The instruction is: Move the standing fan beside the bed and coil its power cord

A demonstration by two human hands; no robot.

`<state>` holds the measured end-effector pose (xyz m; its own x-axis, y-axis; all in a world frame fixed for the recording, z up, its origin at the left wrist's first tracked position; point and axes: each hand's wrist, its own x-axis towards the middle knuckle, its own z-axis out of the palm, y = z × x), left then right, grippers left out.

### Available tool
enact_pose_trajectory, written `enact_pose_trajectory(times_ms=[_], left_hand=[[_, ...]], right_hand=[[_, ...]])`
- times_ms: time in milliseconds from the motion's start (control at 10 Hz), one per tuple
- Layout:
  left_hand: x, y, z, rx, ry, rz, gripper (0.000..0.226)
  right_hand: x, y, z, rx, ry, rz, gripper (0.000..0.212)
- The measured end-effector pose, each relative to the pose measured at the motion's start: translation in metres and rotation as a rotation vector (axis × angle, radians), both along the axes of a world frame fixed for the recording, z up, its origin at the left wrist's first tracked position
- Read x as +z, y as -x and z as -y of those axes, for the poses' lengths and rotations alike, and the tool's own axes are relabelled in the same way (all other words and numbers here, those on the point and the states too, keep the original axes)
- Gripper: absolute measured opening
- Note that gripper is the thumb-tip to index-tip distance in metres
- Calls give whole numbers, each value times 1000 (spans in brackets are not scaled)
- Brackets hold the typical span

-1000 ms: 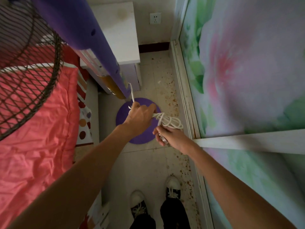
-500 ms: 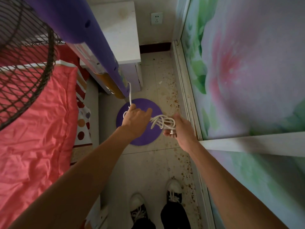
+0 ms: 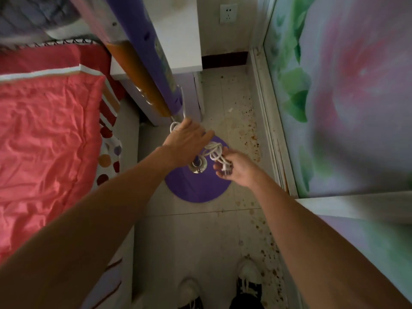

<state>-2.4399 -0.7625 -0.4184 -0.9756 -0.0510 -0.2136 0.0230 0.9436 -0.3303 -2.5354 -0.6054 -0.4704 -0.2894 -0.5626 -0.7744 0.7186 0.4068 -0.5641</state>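
Fan (image 3: 145,52) beside bed (image 3: 44,130), one cord (image 3: 214,150), two hands gripping

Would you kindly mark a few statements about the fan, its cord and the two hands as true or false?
1. The right hand holds the white plug. True.
2. The power cord is plugged into the wall socket. False: the plug is in the right hand.
3. The fan base is purple and round. True.
4. The left hand rests on the red bedspread. False: it is at the cord by the fan pole.
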Motion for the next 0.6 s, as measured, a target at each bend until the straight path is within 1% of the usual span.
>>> enact_pose_trajectory(times_ms=[100,200,300,400,500,600], left_hand=[[-4,-4,2,-104,30,-36,28],[-8,-14,8,-193,64,-95,24],[-8,-24,13,-247,-44,-213,29],[-4,-34,15,-260,-173,-279,34],[6,-55,15,-212,-259,-311,30],[9,-83,9,24,-333,-415,40]], right_hand=[[-10,1,9,-23,-44,-318,13],[-12,-4,14,34,-20,-438,16],[-7,-11,21,61,-14,-504,29],[1,-15,25,83,6,-615,29],[16,-21,22,106,51,-647,32],[29,-26,19,92,36,-632,38]])
